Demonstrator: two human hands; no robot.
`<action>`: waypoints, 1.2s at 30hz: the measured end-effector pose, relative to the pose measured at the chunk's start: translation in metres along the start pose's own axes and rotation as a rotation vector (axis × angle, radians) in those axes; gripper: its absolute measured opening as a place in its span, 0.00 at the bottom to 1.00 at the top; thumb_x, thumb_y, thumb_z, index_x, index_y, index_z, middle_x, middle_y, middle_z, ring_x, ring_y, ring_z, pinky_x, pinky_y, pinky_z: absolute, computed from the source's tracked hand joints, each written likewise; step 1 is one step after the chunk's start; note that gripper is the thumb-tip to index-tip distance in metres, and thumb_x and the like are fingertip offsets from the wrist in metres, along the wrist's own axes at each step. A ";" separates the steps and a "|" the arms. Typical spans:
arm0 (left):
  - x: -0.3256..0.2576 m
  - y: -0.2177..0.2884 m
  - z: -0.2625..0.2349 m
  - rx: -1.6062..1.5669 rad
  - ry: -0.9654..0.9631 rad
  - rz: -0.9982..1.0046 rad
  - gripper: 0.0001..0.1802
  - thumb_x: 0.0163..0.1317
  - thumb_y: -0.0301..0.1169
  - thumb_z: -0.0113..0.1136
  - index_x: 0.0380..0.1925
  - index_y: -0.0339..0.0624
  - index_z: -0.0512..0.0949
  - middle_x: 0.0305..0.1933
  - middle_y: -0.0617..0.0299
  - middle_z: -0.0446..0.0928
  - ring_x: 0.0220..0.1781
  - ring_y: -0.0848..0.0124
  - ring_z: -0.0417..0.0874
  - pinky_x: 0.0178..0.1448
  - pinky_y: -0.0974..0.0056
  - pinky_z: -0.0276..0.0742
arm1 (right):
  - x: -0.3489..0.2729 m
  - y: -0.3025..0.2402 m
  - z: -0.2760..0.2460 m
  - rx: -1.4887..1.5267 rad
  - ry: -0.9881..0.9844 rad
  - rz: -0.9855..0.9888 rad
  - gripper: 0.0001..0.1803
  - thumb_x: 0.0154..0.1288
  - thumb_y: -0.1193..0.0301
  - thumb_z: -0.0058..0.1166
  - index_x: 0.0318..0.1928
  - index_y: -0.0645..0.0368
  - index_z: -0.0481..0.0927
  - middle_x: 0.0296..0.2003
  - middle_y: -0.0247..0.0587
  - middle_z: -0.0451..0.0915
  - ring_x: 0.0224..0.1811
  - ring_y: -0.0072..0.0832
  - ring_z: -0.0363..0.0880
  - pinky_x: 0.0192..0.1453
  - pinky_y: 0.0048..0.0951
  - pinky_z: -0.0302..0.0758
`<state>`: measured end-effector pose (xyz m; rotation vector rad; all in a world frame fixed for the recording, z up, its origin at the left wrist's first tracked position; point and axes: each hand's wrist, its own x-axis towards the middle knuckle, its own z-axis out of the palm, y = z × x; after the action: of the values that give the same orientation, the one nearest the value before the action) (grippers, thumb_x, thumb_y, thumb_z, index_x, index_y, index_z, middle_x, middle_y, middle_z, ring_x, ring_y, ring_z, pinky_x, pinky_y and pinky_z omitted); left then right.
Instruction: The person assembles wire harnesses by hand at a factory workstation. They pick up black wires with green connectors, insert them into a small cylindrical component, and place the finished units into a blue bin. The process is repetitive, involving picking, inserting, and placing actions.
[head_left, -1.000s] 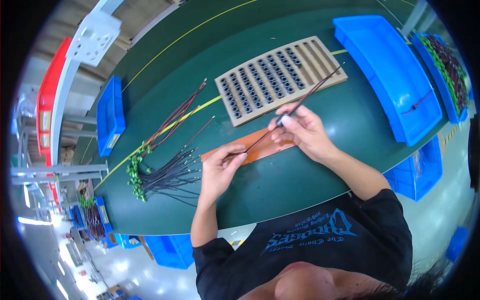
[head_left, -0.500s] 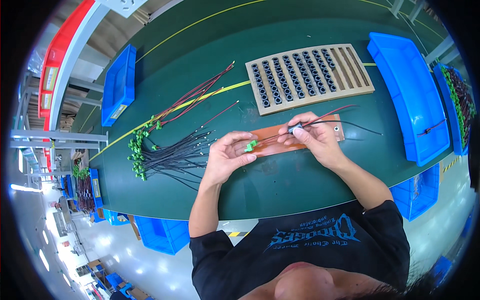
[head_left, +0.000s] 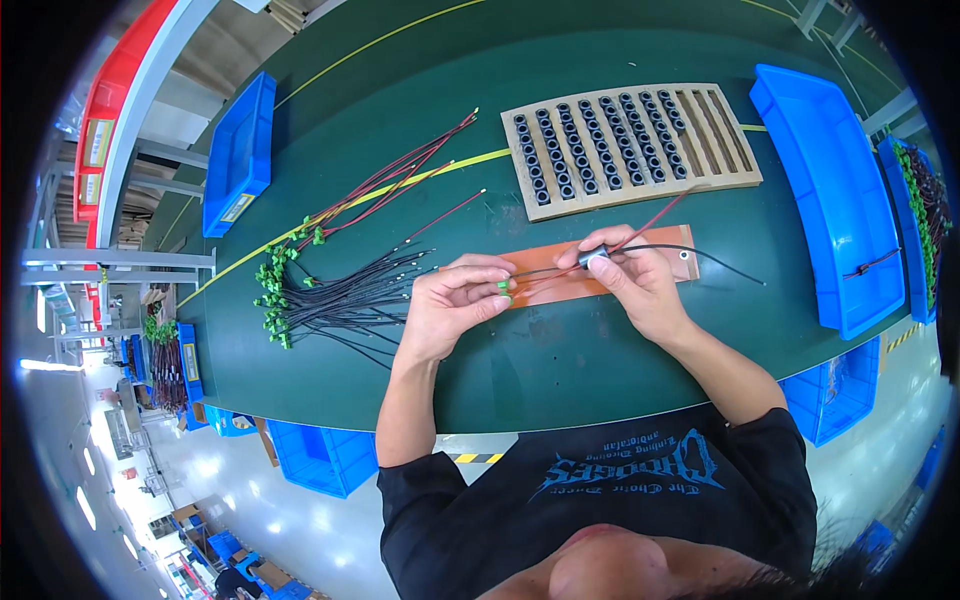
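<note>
Between the fingertips of my left hand (head_left: 455, 305) is a green connector (head_left: 504, 288), partly covered by the fingers. My right hand (head_left: 640, 285) pinches a black ring-shaped core (head_left: 593, 258) between thumb and fingers. A red wire (head_left: 655, 217) and a black wire (head_left: 708, 252) run from the connector through the core, their free ends sticking out to the right. Beneath both hands lies an orange-brown strip (head_left: 545, 290). Left of my left hand is a bundle of black wires (head_left: 350, 303) with green connectors, with several red wires (head_left: 395, 178) behind it.
Beyond my hands stands a wooden tray (head_left: 645, 188) with rows of black cores; its right slots hold none. A long blue bin (head_left: 835, 215) with one wire piece sits at right, another blue bin (head_left: 240, 150) at far left. More blue bins (head_left: 325, 455) are below the green table's (head_left: 560, 385) edge.
My left fingers have closed further over the green connector, which now shows less. The red wire's free end has swung upward toward the wooden tray. My right hand still grips the core.
</note>
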<state>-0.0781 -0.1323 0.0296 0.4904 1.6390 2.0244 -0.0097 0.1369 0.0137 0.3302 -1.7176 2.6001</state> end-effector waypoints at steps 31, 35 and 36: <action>-0.006 0.016 -0.044 0.859 0.021 0.195 0.15 0.61 0.30 0.74 0.47 0.37 0.86 0.49 0.56 0.80 0.48 0.65 0.86 0.52 0.61 0.85 | 0.003 0.042 0.036 0.008 0.157 0.148 0.13 0.82 0.73 0.47 0.61 0.63 0.72 0.56 0.52 0.81 0.55 0.35 0.85 0.59 0.38 0.87; -0.011 0.021 -0.040 0.647 -0.026 0.068 0.18 0.57 0.24 0.76 0.45 0.36 0.80 0.52 0.55 0.73 0.43 0.68 0.89 0.50 0.65 0.87 | 0.002 0.041 0.032 0.052 0.190 0.160 0.13 0.83 0.72 0.47 0.61 0.62 0.71 0.56 0.54 0.80 0.58 0.40 0.85 0.60 0.38 0.85; -0.013 0.018 -0.042 0.612 -0.039 0.054 0.17 0.56 0.23 0.76 0.44 0.36 0.80 0.51 0.55 0.73 0.42 0.68 0.89 0.50 0.66 0.87 | 0.004 0.043 0.034 0.051 0.172 0.162 0.13 0.83 0.72 0.47 0.61 0.62 0.70 0.56 0.54 0.80 0.58 0.41 0.85 0.60 0.38 0.84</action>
<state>-0.0938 -0.1763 0.0386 0.7794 2.2326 1.5012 -0.0128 0.0890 -0.0117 -0.0347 -1.6893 2.6927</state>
